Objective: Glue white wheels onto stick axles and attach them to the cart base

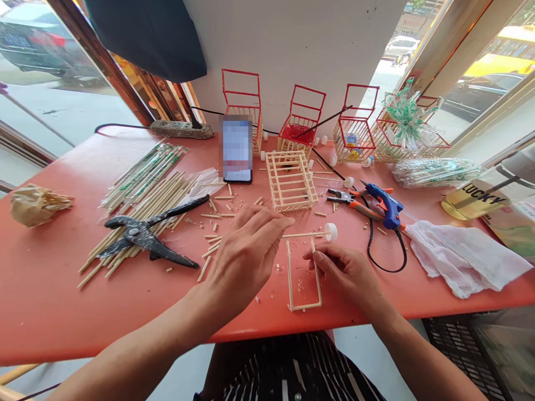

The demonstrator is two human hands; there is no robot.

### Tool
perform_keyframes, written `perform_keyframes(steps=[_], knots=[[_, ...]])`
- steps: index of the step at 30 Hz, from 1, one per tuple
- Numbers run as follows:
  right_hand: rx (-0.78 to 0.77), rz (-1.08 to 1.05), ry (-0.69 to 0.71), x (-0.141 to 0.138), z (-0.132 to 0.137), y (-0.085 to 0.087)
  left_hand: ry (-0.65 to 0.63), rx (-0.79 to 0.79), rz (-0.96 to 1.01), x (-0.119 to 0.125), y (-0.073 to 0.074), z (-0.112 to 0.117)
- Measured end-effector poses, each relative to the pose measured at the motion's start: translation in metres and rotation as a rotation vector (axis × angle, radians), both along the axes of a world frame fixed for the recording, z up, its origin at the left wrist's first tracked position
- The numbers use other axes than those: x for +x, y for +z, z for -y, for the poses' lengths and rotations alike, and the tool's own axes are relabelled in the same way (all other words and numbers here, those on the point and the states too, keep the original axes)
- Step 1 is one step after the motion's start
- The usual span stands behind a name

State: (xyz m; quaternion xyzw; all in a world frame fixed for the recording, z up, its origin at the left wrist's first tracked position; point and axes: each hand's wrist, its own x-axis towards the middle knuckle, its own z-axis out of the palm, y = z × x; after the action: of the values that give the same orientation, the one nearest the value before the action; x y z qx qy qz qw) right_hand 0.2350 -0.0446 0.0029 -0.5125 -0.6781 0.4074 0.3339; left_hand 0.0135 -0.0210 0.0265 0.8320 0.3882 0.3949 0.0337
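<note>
My left hand [248, 245] is closed, and a thin wooden stick [305, 234] comes out from under its fingertips; the exact grip is hidden. A white round cap [331, 232] sits on the stick's right end. My right hand [345, 273] pinches the right side of a three-sided stick frame [307, 306], whose far end lies just below the capped stick. Beyond my hands stands a slatted stick basket [291, 181] of bare wood.
Black cutters [146, 234] lie across loose sticks [121, 245] on the red table [54, 301]. Pliers [355, 203], a blue glue gun [384, 206] and a white cloth [463, 256] lie right. A phone [237, 150] stands before several small carts with red handles [301, 117].
</note>
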Motion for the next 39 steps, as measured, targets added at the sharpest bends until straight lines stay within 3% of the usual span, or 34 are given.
perform_keyframes(steps=[7,12,20,24,27,30,39], knots=[[0.14,0.313,-0.033,0.004,-0.008,-0.003,0.06,-0.187,-0.274,-0.003,-0.009,-0.007],[0.174,0.5,-0.061,0.004,-0.008,-0.004,0.087,-0.236,-0.33,-0.006,-0.015,-0.012],[0.239,0.489,-0.071,0.005,-0.006,-0.005,0.062,-0.339,-0.349,-0.005,-0.021,-0.017],[0.442,0.469,-0.119,0.014,0.01,-0.008,0.044,-0.366,-0.34,-0.006,-0.021,-0.019],[0.621,0.41,0.016,0.017,0.031,-0.01,0.016,-0.361,-0.306,-0.007,-0.021,-0.021],[0.672,0.396,0.153,0.012,0.048,-0.012,-0.02,-0.36,-0.285,-0.007,-0.022,-0.023],[0.756,0.493,0.212,-0.008,0.052,-0.022,-0.039,-0.398,-0.302,-0.005,-0.024,-0.028]])
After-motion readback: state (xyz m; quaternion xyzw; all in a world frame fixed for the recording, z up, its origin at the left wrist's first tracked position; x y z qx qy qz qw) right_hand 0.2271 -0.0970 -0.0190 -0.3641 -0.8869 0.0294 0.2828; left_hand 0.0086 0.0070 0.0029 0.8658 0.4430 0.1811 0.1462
